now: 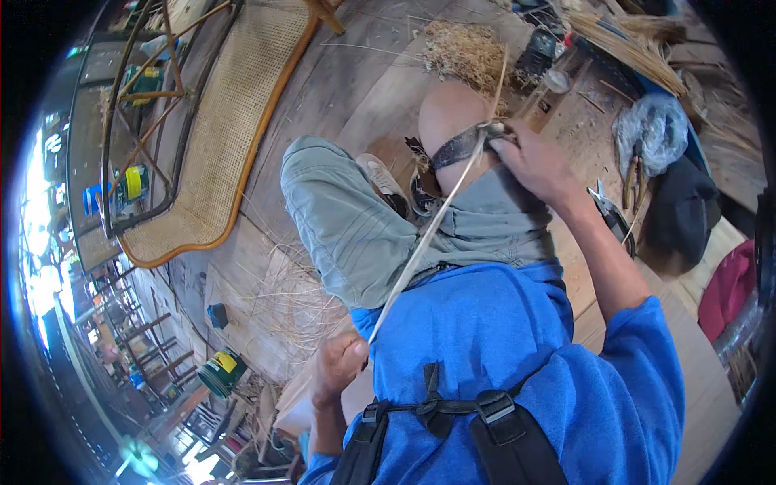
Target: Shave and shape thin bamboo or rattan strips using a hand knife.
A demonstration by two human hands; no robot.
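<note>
A long pale cane strip (428,234) runs taut and slanting across my lap. My left hand (339,365) is closed on its near end, beside my waist. My right hand (533,162) is closed at my right knee, where the strip crosses a dark pad (459,147) strapped around the leg. Something small and dark shows at the right fingertips, against the strip; its kind is hidden. Beyond that hand the strip's far end sticks up past the knee, over a heap of curly shavings (469,56).
A frame with woven cane (242,97) lies to the left. On the right are hand pruners (610,214), a clear plastic bag (655,129), a black cloth item (683,202) and a bundle of cane strips (630,52). A green tin (222,372) stands at lower left, near loose fibres (291,295).
</note>
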